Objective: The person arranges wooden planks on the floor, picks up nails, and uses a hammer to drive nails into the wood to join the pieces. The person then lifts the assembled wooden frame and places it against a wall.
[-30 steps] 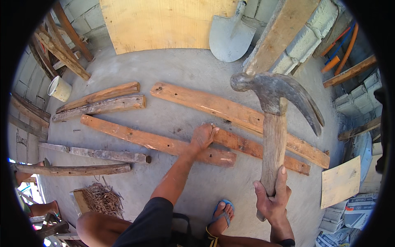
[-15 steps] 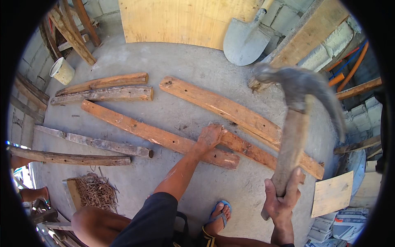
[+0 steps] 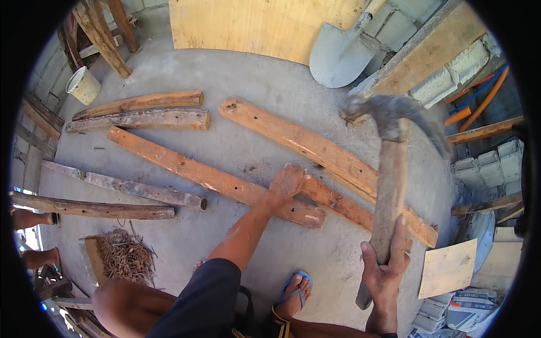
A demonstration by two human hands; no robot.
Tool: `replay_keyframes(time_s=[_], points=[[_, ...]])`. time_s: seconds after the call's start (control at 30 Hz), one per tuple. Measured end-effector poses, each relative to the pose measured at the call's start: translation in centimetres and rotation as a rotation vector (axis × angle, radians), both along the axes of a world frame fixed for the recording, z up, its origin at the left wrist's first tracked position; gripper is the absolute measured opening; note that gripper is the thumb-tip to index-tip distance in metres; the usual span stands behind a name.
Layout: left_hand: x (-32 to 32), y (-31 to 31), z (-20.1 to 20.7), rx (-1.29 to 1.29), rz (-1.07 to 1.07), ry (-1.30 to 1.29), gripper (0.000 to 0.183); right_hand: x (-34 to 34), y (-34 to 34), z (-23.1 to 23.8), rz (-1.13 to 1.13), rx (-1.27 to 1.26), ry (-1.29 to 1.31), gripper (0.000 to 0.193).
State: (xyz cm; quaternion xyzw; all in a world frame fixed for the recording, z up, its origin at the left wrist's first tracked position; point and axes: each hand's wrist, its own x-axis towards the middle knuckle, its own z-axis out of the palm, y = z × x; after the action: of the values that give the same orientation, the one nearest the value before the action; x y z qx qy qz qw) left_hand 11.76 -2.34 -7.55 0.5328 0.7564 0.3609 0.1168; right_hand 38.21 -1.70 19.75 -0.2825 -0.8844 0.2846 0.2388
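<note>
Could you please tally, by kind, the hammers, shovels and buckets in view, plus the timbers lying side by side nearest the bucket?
Hammer: 1
Shovel: 1
Bucket: 1
Timbers: 2
Total: 5

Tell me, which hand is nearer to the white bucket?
The left. The left hand is down among the wooden planks, to the right of the bucket and nearer the person; the right hand, holding a hammer, is farther right.
</note>
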Motion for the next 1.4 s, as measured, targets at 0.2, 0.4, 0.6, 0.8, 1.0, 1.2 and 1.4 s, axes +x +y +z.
replay_keyframes(time_s=[0.2, 0.4, 0.6, 0.8, 1.0, 1.2, 1.4], points=[[-0.1, 0.0, -0.2, 0.016, 0.014, 0.004, 0.042, -2.0, 1.1, -4.6, 0.078, 0.057, -0.204, 0.086], [0.1, -1.1, 0.7, -0.063, -0.059, -0.065, 0.037, 0.3, 0.9, -2.7, 0.025, -0.164, -0.368, 0.086], [-4.0, -3.0, 1.4, 0.002, -0.161, 0.046, 0.079, 0.7, 0.3, 3.4, -0.080, 0.061, 0.228, 0.089], [-4.4, -3.3, 1.1, -0.149, -0.175, -0.288, 0.115, -1.2, 2.3, 0.0, 0.125, 0.069, 0.106, 0.086], [-4.6, -3.0, 2.3, -0.194, -0.080, -0.386, 0.125, -1.1, 1.4, -2.7, 0.108, -0.067, -0.479, 0.084], [-4.8, -3.1, 2.0, -0.282, -0.119, -0.483, 0.127, -0.2, 1.5, 4.4, -0.164, 0.125, 0.413, 0.088], [-4.3, -3.3, 0.5, -0.238, -0.075, -0.449, 0.128, -1.8, 2.3, -2.8, 0.105, 0.163, 0.006, 0.085]])
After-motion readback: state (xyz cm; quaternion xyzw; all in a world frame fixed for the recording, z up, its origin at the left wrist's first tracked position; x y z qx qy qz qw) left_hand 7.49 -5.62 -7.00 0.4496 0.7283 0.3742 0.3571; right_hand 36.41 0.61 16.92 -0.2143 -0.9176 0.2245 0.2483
